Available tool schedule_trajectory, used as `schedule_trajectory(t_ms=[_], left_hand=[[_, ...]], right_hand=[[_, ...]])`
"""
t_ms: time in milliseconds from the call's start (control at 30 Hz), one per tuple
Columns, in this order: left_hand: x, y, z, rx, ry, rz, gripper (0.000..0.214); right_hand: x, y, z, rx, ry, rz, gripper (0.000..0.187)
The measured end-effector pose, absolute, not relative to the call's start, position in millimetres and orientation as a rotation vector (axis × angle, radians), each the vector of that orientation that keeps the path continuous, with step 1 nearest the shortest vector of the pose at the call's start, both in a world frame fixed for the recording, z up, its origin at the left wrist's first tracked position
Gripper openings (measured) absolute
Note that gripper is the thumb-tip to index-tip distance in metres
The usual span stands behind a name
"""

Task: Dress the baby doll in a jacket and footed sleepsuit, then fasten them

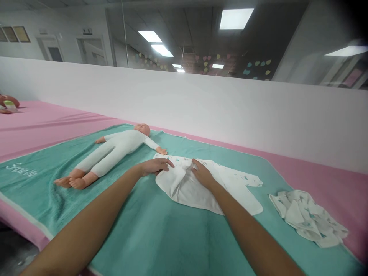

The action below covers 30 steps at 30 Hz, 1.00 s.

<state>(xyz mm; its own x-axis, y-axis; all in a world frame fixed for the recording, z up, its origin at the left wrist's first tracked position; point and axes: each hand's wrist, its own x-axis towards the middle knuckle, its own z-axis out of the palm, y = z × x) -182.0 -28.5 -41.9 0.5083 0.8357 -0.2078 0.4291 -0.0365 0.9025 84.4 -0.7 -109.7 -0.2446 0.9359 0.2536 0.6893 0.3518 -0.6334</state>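
At your far left, three frames (11,34) hang on the wall, and lower down one line of white lettering (21,170), too blurred to read surely, marks one green towel (161,239) under one doll (117,151). Your left hand (153,166) touches the left part of one white shirt (184,191) spread on the towel, fingers bent, though I cannot tell whether they pinch it. Your right hand (202,176) pinches its raised fold beside one illegible neck print (203,163); rightmost lies one crumpled patterned cloth (312,216).
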Motion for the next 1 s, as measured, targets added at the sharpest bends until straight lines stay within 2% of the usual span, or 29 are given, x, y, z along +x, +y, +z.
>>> schedule_trajectory(t_ms=[167, 300, 433, 500, 633, 700, 1000], left_hand=[[-173.3, -23.0, -48.3, 1.914, 1.327, 0.461, 0.027], [-153.7, -24.5, -54.4, 2.289, 1.740, 0.657, 0.025], [-124.9, -36.3, -66.4, 2.567, 1.524, 0.823, 0.031], [-112.7, -40.5, -78.3, 2.559, 1.421, 0.837, 0.040], [-102.3, -41.3, -104.0, 2.519, 1.458, 0.661, 0.074], [-102.3, -41.4, -110.7, 2.549, 1.491, 0.555, 0.079], [-99.1, -55.7, -104.9, 2.735, 1.570, 0.356, 0.063]], right_hand=[[87.5, 15.7, -101.7, -1.527, -1.951, 0.492, 0.040], [78.8, 30.6, -97.2, -1.583, -1.965, 0.454, 0.032], [75.4, 38.2, -96.5, -1.636, -2.021, 0.411, 0.034], [77.4, 39.7, -97.2, -1.641, -2.062, 0.404, 0.034], [79.4, 43.5, -99.3, -1.676, -2.090, 0.330, 0.031], [77.3, 46.5, -100.4, -1.697, -2.100, 0.273, 0.030], [66.7, 55.7, -103.5, -1.724, -2.164, 0.091, 0.027]])
